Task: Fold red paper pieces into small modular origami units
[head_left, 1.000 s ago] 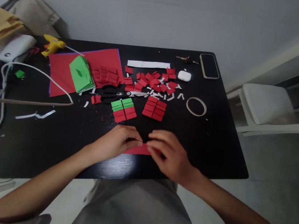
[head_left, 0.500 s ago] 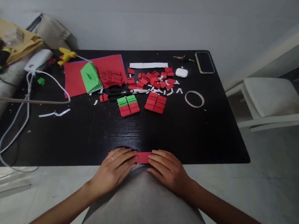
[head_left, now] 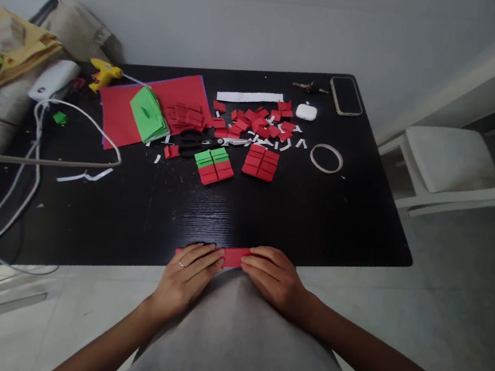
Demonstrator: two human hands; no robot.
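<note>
A red paper strip (head_left: 234,257) lies along the front edge of the black table, partly covered by both hands. My left hand (head_left: 187,278) holds its left part, fingers together on top of it and a ring on one finger. On the right part rests my right hand (head_left: 274,279), its fingers bent over the paper. Between the two hands a short stretch of plain red shows. Farther in on the table are a green-and-red folded paper square (head_left: 214,166) and an all-red one (head_left: 260,163).
Behind the squares lie black-handled scissors (head_left: 194,139), small red paper pieces (head_left: 260,123) and white scraps. Green sheets (head_left: 149,116) rest on red paper (head_left: 115,110). A tape ring (head_left: 326,159), earbud case (head_left: 306,112), phone (head_left: 347,96), yellow glue gun (head_left: 104,74) and white cable (head_left: 35,182) are around.
The camera view has shifted slightly, so the things on the table sit a little higher in the picture. Both hands stay on the red paper strip, with only slight finger movement.
</note>
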